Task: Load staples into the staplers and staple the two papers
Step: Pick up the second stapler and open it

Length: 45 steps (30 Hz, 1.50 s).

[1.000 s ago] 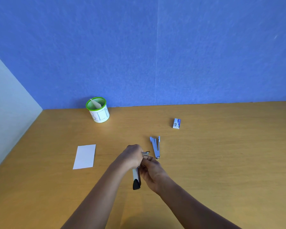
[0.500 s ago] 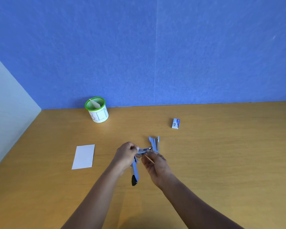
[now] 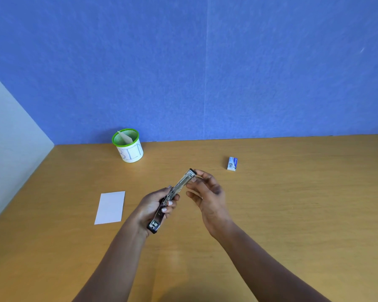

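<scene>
Above the middle of the wooden table (image 3: pixel 292 203), the left hand (image 3: pixel 155 203) grips the metal stapler (image 3: pixel 179 186) around its hinge. It's swung open and tilted, base end low by the wrist, magazine slanting up and away. The right hand (image 3: pixel 210 192) pinches the magazine's far tip between thumb and forefinger. White paper (image 3: pixel 110 207) lies flat to the left, the staple box (image 3: pixel 232 163) sits well off to the right, and a green-rimmed cup (image 3: pixel 129 147) stands by the wall.
</scene>
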Motion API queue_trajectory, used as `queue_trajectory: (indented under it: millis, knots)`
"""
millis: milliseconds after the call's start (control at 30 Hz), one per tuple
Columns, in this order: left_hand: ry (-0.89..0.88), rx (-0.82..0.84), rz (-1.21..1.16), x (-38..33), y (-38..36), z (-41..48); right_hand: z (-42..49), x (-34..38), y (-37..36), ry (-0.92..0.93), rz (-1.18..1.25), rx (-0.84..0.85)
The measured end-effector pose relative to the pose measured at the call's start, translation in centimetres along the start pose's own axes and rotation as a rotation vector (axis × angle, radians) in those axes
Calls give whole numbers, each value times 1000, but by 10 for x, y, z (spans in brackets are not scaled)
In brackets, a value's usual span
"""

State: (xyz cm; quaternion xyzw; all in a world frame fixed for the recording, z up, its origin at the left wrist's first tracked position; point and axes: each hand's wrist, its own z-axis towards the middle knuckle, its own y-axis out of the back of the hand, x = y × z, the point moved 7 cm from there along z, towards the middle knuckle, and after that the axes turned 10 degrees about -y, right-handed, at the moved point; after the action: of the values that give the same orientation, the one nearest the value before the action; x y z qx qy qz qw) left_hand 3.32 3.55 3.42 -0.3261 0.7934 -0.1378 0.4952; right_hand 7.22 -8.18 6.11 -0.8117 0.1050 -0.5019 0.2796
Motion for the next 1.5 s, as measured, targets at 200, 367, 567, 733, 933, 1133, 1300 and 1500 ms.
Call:
queue_trajectory:
  millis: [200,367,567,733,933,1133,1300,1500]
  knots:
    - [-54,85,15,-3,-11,-3,-6,11,-7,180,-226,-97]
    - [-104,153,21,-8,-16,-5,-10,17,-15,289,-321,-66]
    - [-176,174,97,-15,-20,-5,-11,18,-17,321,-381,-53]
    - [-236,168,201,-18,-24,-9,-4,8,-12,209,-423,-118]
    - [-287,159,355,-23,-34,-15,5,-11,-15,-22,-423,-37]
    - [-270,100,391,-27,-35,-16,7,-8,-14,-44,-404,-54]
    - [-232,58,357,-27,-35,-16,5,-3,-3,2,-343,-170]
    - [-214,42,366,-25,-31,-15,5,12,13,32,-221,-253]
